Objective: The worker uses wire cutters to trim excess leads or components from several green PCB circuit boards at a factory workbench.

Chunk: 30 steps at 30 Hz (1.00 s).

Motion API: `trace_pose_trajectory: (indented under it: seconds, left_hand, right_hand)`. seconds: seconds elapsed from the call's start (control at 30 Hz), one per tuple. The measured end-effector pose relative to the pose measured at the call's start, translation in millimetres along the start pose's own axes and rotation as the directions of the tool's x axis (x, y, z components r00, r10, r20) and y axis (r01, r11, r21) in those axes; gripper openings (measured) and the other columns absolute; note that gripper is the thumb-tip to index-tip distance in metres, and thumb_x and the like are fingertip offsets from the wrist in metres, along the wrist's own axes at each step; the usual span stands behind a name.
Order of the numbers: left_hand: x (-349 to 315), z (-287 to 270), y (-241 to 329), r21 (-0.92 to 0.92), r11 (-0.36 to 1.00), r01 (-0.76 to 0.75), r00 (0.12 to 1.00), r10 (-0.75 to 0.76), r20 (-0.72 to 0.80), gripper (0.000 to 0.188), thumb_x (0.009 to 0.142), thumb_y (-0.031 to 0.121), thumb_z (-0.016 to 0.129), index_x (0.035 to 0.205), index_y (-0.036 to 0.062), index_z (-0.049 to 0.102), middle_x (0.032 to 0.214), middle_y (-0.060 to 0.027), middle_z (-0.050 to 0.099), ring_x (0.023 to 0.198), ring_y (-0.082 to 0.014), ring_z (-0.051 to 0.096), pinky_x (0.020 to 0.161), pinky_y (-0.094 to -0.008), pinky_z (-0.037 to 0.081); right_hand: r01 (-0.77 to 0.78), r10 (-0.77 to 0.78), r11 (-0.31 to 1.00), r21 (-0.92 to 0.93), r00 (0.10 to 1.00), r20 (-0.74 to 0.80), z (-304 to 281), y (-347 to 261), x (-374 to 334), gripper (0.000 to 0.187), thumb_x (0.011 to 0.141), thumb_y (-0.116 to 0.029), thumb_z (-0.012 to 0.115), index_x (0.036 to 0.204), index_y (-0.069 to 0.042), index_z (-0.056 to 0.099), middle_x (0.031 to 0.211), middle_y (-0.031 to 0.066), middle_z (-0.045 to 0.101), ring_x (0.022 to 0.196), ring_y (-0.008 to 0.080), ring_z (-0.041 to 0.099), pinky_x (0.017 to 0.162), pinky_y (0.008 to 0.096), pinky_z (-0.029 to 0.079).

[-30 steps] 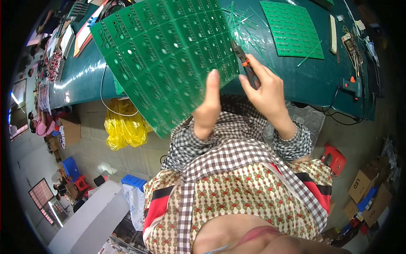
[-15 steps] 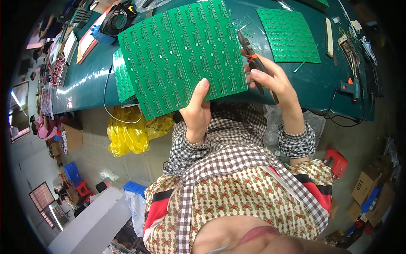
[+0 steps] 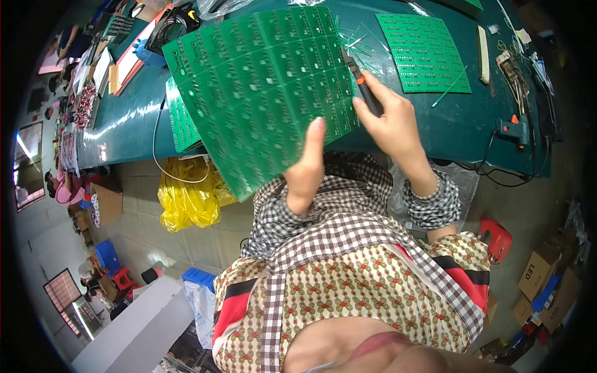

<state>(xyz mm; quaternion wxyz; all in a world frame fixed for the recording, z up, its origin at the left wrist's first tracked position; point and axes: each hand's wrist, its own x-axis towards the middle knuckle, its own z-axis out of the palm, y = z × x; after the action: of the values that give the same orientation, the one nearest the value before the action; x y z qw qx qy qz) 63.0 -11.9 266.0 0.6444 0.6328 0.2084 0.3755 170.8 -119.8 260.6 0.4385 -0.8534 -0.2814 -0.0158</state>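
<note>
My left hand [image 3: 306,171] grips a large green circuit board panel [image 3: 261,87] by its near edge, thumb on top and the other fingers hidden beneath. The panel is tilted and blurred by motion. In my right hand [image 3: 392,118] is a pair of cutting pliers [image 3: 367,90] with dark handles and an orange band, its jaws at the panel's right edge. Whether the jaws touch the board I cannot tell. Thin green offcut strips [image 3: 357,43] lie scattered beyond the pliers. A second green panel [image 3: 423,53] lies flat to the right.
More green panels [image 3: 180,118] lie at the left table edge, partly under the held one. A black fan [image 3: 177,25] and a blue tape dispenser-like object [image 3: 148,53] stand at the back left. On the right are a pale bar [image 3: 484,56] and a glue-gun-like tool [image 3: 515,128].
The panel has turned clockwise, its near left corner swinging down toward me. My left hand has shifted slightly right. My right hand has brought the pliers round to the panel's right edge.
</note>
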Motion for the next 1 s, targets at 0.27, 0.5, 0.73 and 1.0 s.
trace_pose_trajectory:
  seconds: [0.27,0.5,0.73,1.0]
  left_hand:
    - [6,-10,-10,-0.318,0.944,0.092,0.996,-0.088,0.028,0.046,0.078,-0.007,0.059,0.12,0.0021,0.045,0.111,-0.0087,0.055,0.097,-0.0188,0.055,0.087,-0.0308,0.045]
    - [5,-19,-8,-0.56,0.771,0.303,0.953,-0.254,0.166,0.046,0.079,-0.007,0.056,0.122,0.0038,0.044,0.112,-0.0096,0.054,0.099,-0.0189,0.056,0.085,-0.031,0.048]
    - [6,-18,-10,-0.552,0.775,0.307,0.952,-0.254,0.172,0.046,0.08,-0.007,0.056,0.123,0.0037,0.043,0.112,-0.0097,0.054,0.099,-0.019,0.056,0.084,-0.0312,0.049]
    - [8,-16,-9,-0.502,0.827,0.252,0.968,-0.211,0.137,0.043,0.079,-0.006,0.058,0.12,0.0016,0.046,0.111,-0.0102,0.055,0.098,-0.0196,0.056,0.085,-0.0308,0.047]
  right_hand:
    - [-0.287,0.138,0.765,0.577,0.948,0.288,-11,9,13,0.058,0.08,-0.028,0.065,0.128,-0.003,0.046,0.087,0.0031,0.059,0.078,0.0113,0.059,0.064,0.0254,0.047]
    - [-0.398,0.136,0.674,0.622,0.895,0.425,-25,1,34,0.054,0.082,-0.032,0.06,0.126,-0.003,0.048,0.092,0.0031,0.058,0.083,0.0106,0.057,0.065,0.0223,0.045]
    - [-0.446,0.11,0.604,0.66,0.867,0.486,-28,3,33,0.049,0.083,-0.031,0.058,0.124,-0.004,0.05,0.087,0.0016,0.058,0.078,0.008,0.055,0.062,0.0215,0.045]
    - [-0.427,0.085,0.647,0.632,0.864,0.497,-14,17,36,0.048,0.083,-0.027,0.06,0.123,-0.002,0.051,0.076,-0.0001,0.056,0.064,0.0088,0.055,0.055,0.0238,0.044]
